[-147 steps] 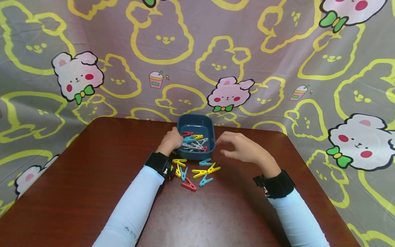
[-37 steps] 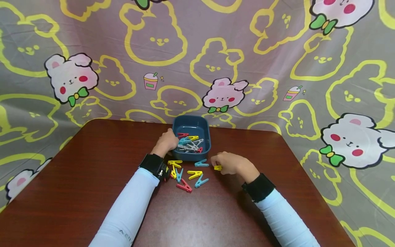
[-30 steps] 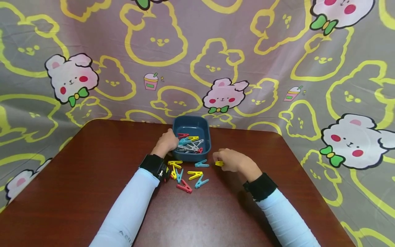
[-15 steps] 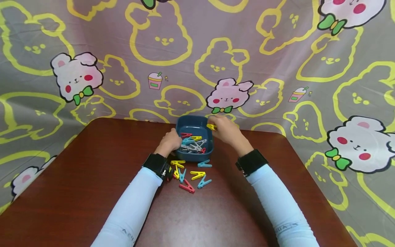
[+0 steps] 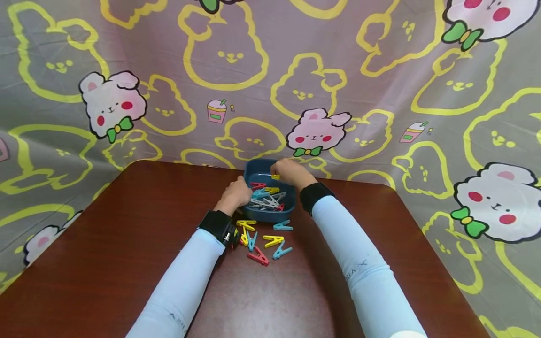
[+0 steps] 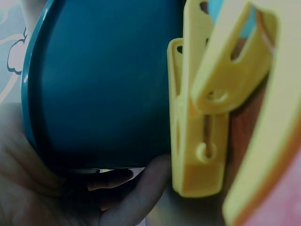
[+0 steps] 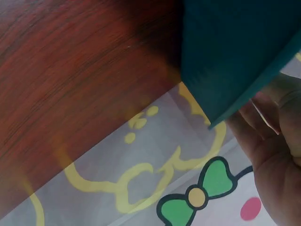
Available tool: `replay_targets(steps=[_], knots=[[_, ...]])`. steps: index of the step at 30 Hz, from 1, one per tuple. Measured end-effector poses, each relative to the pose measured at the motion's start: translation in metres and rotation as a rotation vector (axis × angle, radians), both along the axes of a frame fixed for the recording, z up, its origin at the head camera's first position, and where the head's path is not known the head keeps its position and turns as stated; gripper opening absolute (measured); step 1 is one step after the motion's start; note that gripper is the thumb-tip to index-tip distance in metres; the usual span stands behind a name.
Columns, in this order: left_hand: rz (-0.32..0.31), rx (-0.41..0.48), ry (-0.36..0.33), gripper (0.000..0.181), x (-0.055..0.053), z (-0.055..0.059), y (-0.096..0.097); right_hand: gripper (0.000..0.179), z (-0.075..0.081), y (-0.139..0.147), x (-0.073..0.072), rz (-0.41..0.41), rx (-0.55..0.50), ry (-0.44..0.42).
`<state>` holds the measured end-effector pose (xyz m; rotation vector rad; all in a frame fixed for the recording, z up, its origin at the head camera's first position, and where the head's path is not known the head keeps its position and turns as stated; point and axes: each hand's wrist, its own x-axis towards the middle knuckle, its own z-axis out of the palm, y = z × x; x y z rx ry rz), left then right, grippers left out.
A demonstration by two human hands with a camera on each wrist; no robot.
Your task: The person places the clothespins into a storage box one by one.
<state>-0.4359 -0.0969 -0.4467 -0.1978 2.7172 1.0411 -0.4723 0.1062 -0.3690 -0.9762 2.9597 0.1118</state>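
In the head view my left hand (image 5: 236,193) grips the left side of a dark blue plastic box (image 5: 270,216). The left wrist view shows fingers curled at the wall of the box (image 6: 108,94). My right hand (image 5: 291,172) is over the far right part of the box, pinching a yellow clothespin (image 5: 275,177). In the right wrist view that hand (image 7: 277,136) is partly hidden behind the box wall (image 7: 230,61). Grey clothespins (image 5: 268,202) lie in the box with a few red, blue and yellow ones.
Several clothespins lie on the brown table (image 5: 169,244) in front of the box, among them a red clothespin (image 5: 258,257), a blue clothespin (image 5: 282,250) and a yellow clothespin (image 5: 273,241). A patterned cloth (image 5: 253,47) hangs behind the table.
My right hand has taken a yellow clothespin from the table on the right, lifted it past the box's right side and brought it leftward over the box. My left hand keeps its grip.
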Motion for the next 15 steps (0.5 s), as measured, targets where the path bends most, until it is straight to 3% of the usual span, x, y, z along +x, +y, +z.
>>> replay_targets(steps=[3, 7, 9, 15], knots=[[-0.010, -0.014, -0.002, 0.074, -0.003, -0.001, 0.000, 0.027, -0.004, -0.004, -0.003, -0.016, 0.035, -0.016], [-0.032, -0.013, -0.007, 0.073, 0.024, 0.024, 0.004, 0.031, -0.008, -0.007, -0.004, -0.045, 0.077, -0.037], [-0.043, -0.013, -0.003, 0.072, 0.033, 0.031, 0.004, 0.033, -0.010, -0.008, -0.003, -0.057, 0.097, -0.050], [-0.053, -0.023, -0.003, 0.072, 0.041, 0.036, 0.003, 0.036, -0.013, -0.011, -0.002, -0.089, 0.126, -0.085]])
